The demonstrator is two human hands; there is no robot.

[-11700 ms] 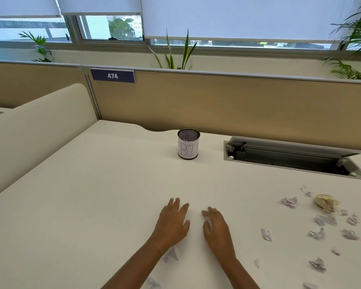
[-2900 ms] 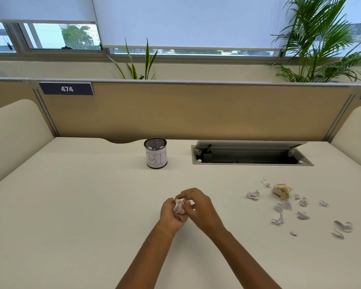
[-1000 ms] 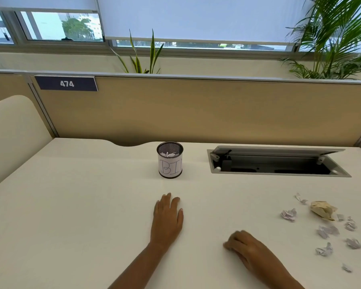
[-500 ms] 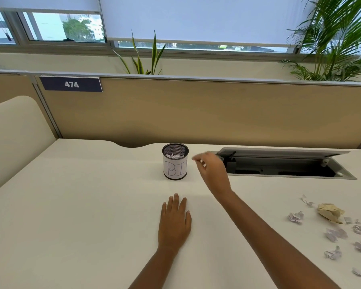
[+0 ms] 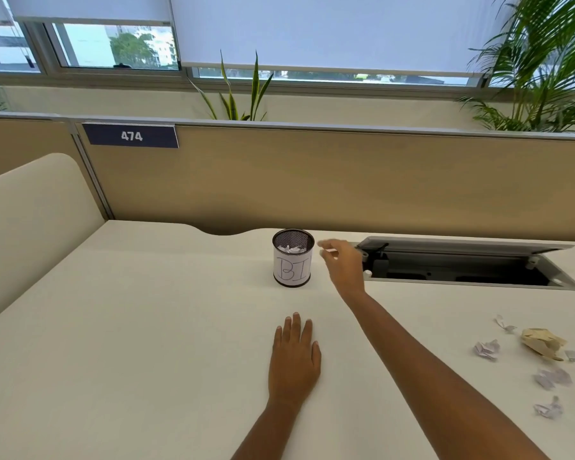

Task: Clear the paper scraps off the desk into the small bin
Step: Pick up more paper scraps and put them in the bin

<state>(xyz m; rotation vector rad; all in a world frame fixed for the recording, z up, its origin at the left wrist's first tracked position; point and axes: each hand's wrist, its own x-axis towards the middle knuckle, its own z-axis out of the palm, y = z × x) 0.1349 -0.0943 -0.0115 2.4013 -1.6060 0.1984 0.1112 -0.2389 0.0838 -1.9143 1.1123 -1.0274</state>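
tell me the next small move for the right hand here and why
Probably carry the right hand a little further left until it is over the small bin, then let go. It is beside the rim, not above the opening, with what looks like a small scrap pinched in its fingertips, blurred. More scraps wait at the desk's right.

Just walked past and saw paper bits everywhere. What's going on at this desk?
A person is clearing scraps into the small black mesh bin, which already holds white bits. Their right hand is stretched out beside its rim, possibly pinching a small piece. The left hand lies flat on the cream desk. Crumpled white paper scraps and a tan wad remain at right.
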